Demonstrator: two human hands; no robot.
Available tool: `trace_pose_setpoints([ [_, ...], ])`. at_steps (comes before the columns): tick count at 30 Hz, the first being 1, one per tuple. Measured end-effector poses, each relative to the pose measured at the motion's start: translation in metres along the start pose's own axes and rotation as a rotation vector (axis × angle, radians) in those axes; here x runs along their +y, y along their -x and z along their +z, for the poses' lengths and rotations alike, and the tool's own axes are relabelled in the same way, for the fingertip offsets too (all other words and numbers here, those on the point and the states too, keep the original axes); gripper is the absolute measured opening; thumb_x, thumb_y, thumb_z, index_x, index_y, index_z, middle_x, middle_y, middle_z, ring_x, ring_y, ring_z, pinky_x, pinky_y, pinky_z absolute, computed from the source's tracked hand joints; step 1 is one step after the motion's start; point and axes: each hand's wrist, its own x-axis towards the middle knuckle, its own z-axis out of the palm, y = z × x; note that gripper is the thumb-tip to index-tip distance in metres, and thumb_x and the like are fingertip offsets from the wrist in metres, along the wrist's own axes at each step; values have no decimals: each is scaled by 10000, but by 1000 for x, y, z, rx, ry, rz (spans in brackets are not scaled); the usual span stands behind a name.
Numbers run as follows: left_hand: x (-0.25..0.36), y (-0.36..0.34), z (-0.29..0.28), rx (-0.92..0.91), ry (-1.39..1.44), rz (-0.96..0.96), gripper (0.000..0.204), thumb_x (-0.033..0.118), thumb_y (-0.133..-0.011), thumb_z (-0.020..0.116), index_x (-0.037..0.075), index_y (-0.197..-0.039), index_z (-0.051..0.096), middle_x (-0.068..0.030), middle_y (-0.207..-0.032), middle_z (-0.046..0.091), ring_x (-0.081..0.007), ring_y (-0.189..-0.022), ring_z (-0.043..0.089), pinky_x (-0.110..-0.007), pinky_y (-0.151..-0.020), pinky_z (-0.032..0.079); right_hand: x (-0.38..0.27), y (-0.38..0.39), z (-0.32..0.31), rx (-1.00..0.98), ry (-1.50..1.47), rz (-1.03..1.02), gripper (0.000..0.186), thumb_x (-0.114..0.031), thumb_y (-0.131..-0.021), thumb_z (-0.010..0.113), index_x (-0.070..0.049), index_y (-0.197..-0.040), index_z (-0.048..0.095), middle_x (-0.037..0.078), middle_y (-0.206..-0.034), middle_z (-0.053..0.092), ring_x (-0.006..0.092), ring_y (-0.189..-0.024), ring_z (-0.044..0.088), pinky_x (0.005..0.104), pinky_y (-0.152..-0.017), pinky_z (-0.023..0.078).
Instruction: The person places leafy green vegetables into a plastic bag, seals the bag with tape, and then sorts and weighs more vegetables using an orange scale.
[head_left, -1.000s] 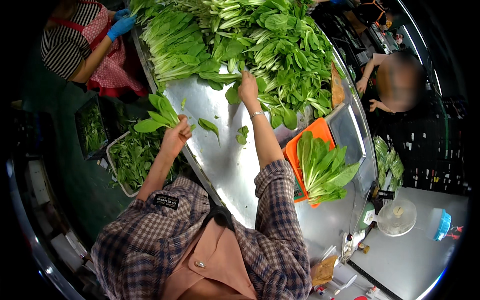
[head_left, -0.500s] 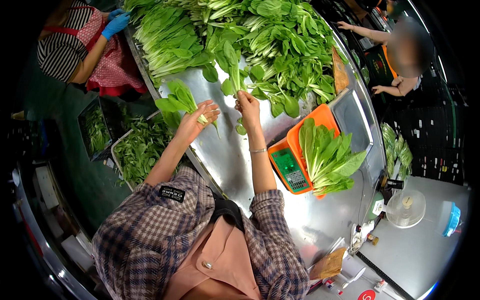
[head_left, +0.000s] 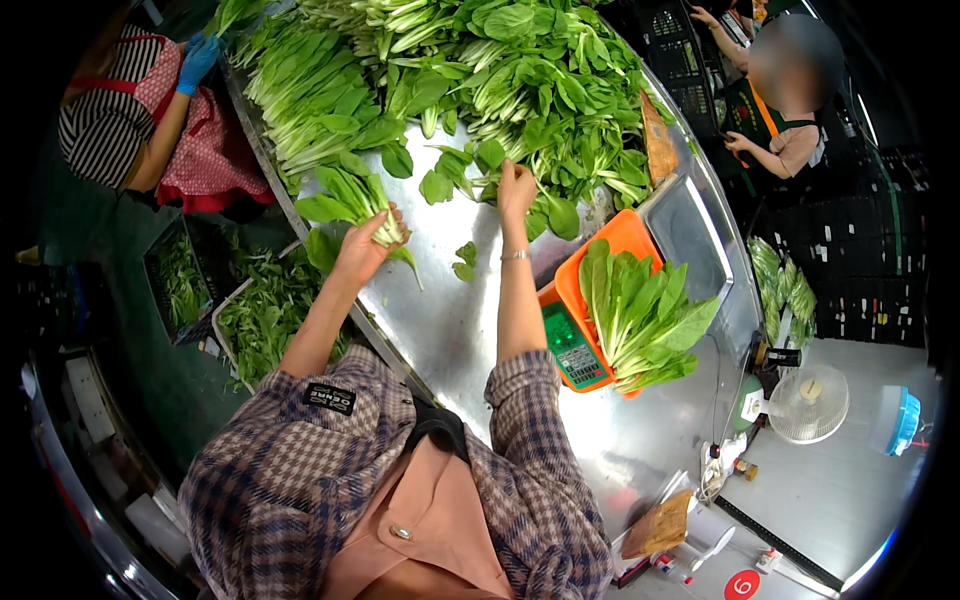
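Note:
My left hand (head_left: 366,252) is closed round the pale stems of a small bunch of leafy greens (head_left: 352,198), over the left edge of the metal table (head_left: 432,325). The leaves point away to the upper left. My right hand (head_left: 516,192) is at the near edge of a big heap of leafy greens (head_left: 560,95), its fingers pinched together among the leaves. What they grip, if anything, is hidden. Just left of that hand lie a few loose leaves (head_left: 447,178), and a torn leaf (head_left: 465,262) rests nearer to me.
On the right, an orange scale (head_left: 572,345) carries a bunch of greens (head_left: 645,315). Crates of greens (head_left: 265,310) stand below the table's left edge. A co-worker in blue gloves (head_left: 199,62) is at far left, another person (head_left: 790,120) at far right. A fan (head_left: 808,404) stands lower right.
My right hand has moved away and slightly right, into the heap's edge; the leafy green it held is no longer seen in it. My left hand has closed more tightly round its bunch.

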Motion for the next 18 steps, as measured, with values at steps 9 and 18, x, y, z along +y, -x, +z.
trace_pose_setpoints([
  [9,4,17,6,52,-61,-59,198,181,-870,468,31,-1000,468,-28,-796,502,-132,-702,502,-289,-660,439,-25,-29,37,3,205,397,479,-430,-668,635,4,-868,599,190,-939,590,348,-881,558,414,-762,432],
  [18,4,-7,33,36,-270,2,143,108,-820,539,44,-930,471,-4,-715,473,-106,-607,444,-269,-600,403,-20,-44,18,-150,227,392,497,-387,-669,610,36,-928,578,212,-987,572,322,-907,556,392,-779,424],
])
